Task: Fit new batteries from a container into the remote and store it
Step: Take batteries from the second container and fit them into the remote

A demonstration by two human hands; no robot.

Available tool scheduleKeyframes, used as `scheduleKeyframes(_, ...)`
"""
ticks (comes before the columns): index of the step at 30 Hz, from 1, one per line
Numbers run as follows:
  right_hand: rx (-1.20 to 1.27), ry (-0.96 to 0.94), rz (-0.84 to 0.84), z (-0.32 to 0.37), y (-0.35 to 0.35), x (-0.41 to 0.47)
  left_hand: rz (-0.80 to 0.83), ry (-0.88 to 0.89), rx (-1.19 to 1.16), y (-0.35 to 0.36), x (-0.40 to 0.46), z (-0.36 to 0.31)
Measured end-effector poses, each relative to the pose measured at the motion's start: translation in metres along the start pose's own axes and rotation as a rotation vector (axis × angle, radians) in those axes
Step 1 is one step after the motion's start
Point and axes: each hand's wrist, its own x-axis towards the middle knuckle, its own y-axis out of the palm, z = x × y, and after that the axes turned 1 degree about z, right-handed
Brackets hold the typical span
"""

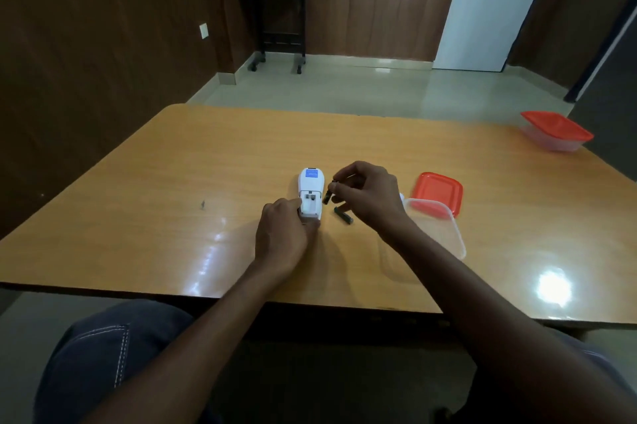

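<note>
on the table (172, 182) the remote (311, 192) lies face down, compartment open and seemingly empty. left hand (282, 234) grips its near end; right hand (365, 196) pinches one battery (327, 195) just right of it, a second battery (343, 215) lying nearby. fitting, closing and storing remain.

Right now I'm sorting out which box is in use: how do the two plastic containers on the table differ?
The near container is open and sits by the right hand; the far container is closed and stands at the table's far right edge. The near one's red lid lies flat on the table behind it; the far one's red lid sits on top. Both have clear bodies and red lids.
</note>
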Motion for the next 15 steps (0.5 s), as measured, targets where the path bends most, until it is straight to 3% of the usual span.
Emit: scheduleKeyframes(15, -0.480, -0.458, 0.055, -0.009, 0.036, 0.025, 0.026, -0.065, -0.075, -0.002, -0.001, -0.002)
